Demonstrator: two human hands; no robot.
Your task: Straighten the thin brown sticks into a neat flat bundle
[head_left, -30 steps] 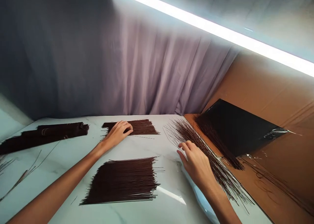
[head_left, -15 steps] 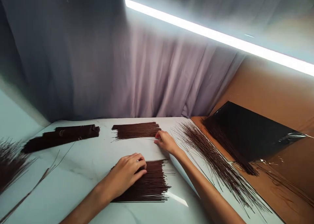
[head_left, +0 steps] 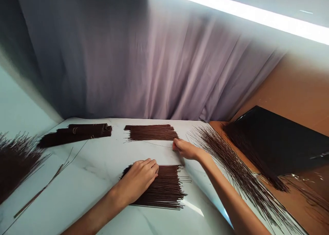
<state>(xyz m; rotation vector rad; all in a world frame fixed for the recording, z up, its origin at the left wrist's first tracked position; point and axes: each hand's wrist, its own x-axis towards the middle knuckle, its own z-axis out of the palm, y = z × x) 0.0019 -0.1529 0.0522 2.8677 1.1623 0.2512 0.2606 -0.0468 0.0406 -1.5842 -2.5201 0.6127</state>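
Note:
My left hand (head_left: 141, 179) lies over the left part of the near bundle of dark brown sticks (head_left: 167, 187), its fingers curled together on top; what they may hold is hidden. Beyond it, a second flat bundle (head_left: 151, 132) rests on the white marble-patterned table (head_left: 100, 200). Pinched at the right end of that far bundle, my right hand (head_left: 186, 148) has a thin stick (head_left: 160, 144) at its fingertips, which trails leftward just in front of the bundle.
Tied dark rolls (head_left: 84, 132) lie at the back left. Loose sticks fan out at the left edge (head_left: 15, 166) and along the right side (head_left: 231, 159). A few thin strands (head_left: 46, 187) lie front left. A black sheet (head_left: 277, 142) is at the right, before a curtain (head_left: 159, 56).
The camera view has shifted. My right hand's fingers have closed into a pinch with a thin stick at their tips. My left hand's thumb and fingers have drawn together over the near bundle.

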